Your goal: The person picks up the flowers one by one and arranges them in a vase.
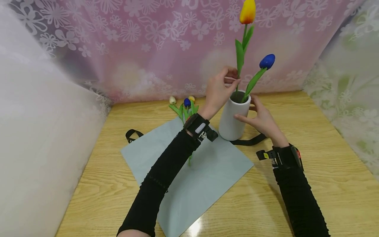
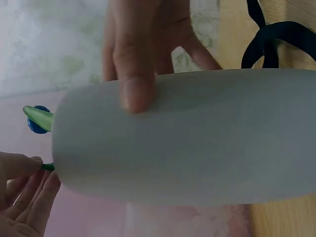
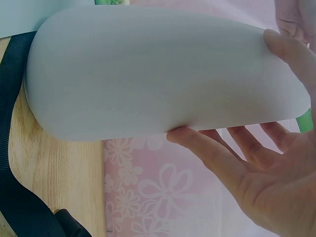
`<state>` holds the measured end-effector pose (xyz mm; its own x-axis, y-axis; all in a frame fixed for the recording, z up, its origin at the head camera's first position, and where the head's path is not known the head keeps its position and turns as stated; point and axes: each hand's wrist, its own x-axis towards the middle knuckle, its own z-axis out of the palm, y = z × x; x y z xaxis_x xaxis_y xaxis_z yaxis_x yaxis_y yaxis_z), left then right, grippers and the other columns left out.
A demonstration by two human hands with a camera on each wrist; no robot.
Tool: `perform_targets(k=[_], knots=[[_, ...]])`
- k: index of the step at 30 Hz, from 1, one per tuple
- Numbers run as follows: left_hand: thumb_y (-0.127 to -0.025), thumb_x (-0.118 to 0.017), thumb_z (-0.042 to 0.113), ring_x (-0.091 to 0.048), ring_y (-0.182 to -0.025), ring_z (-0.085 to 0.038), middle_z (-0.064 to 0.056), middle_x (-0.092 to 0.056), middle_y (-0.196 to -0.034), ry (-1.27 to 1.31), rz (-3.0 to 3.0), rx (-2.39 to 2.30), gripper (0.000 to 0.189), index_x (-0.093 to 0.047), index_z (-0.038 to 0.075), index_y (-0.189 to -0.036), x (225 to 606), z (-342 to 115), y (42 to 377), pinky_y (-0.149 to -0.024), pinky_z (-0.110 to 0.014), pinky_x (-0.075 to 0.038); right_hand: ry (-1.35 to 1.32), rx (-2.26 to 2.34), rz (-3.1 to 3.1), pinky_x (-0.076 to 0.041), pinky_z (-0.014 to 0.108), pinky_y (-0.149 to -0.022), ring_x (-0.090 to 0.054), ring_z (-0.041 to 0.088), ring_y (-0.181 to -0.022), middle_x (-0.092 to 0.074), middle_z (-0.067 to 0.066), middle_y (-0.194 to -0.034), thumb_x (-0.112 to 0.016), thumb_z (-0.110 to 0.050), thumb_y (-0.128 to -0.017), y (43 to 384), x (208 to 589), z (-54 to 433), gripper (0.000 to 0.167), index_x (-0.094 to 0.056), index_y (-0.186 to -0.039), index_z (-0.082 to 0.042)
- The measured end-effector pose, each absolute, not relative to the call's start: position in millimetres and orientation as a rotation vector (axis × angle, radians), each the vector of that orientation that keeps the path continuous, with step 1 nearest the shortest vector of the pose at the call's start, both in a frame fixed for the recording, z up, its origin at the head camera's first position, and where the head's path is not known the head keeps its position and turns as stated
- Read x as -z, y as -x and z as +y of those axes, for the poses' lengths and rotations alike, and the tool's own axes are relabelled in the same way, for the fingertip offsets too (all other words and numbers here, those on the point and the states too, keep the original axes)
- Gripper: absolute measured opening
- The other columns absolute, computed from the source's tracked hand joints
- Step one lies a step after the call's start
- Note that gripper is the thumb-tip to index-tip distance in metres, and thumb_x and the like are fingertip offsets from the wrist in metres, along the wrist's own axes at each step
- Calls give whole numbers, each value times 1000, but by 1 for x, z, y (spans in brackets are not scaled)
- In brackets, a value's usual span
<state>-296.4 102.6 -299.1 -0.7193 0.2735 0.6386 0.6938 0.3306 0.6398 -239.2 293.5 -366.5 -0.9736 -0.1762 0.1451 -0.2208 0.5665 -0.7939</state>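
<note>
A white vase (image 1: 232, 120) stands on the table, partly over the corner of a light blue-grey sheet. My left hand (image 1: 218, 89) pinches the green stem of a yellow-and-red tulip (image 1: 247, 12) just above the vase's mouth; the stem's lower end is hidden inside. A blue tulip (image 1: 267, 61) leans to the right out of the same vase. My right hand (image 1: 263, 119) holds the vase from its right side, thumb on the front and fingers behind, as the right wrist view shows with the fingers (image 3: 210, 155) touching the wall.
On the sheet (image 1: 204, 184) lie more tulips, with white, blue (image 1: 187, 102) and yellow heads, partly hidden behind my left forearm. A black strap (image 1: 250, 141) runs behind the vase, and a black loop (image 1: 134, 134) sticks out at the left. A pink floral curtain (image 1: 142, 59) hangs behind.
</note>
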Motion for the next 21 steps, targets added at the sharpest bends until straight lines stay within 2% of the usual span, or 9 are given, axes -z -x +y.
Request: perform_targets(k=[3, 9, 15, 21], knots=[[-99, -68, 14, -72, -99, -16, -11, -73, -111, 851, -2232, 1320, 25, -64, 3, -121, 305, 102, 296, -86, -12, -52, -344, -1395, -2740, -37, 74, -103, -37, 52, -140, -32, 21, -158, -78, -34, -91, 240, 366, 293, 95, -15, -163, -26], [-100, -67, 19, -72, -99, -16, -9, -75, -109, 822, -2329, 1177, 28, -65, 5, -124, 309, 102, 297, -90, -19, -54, -343, -1400, -2741, -36, 74, -105, -37, 51, -140, -32, 21, -158, -77, -33, -92, 240, 367, 294, 94, -16, -162, -23], [-102, -62, 33, -71, -100, -16, -4, -76, -110, 802, -2456, 1035, 32, -65, 9, -124, 308, 105, 295, -86, -20, -53, -352, -1403, -2735, -37, 74, -104, -36, 52, -140, -32, 21, -158, -77, -31, -92, 239, 367, 295, 93, -16, -162, -22], [-102, -60, 37, -69, -103, -13, -2, -75, -111, 790, -2495, 1081, 37, -66, 12, -130, 306, 108, 293, -81, -17, -51, -388, -1413, -2712, -37, 73, -104, -38, 51, -138, -33, 21, -157, -77, -28, -92, 239, 367, 293, 92, -18, -162, -24]])
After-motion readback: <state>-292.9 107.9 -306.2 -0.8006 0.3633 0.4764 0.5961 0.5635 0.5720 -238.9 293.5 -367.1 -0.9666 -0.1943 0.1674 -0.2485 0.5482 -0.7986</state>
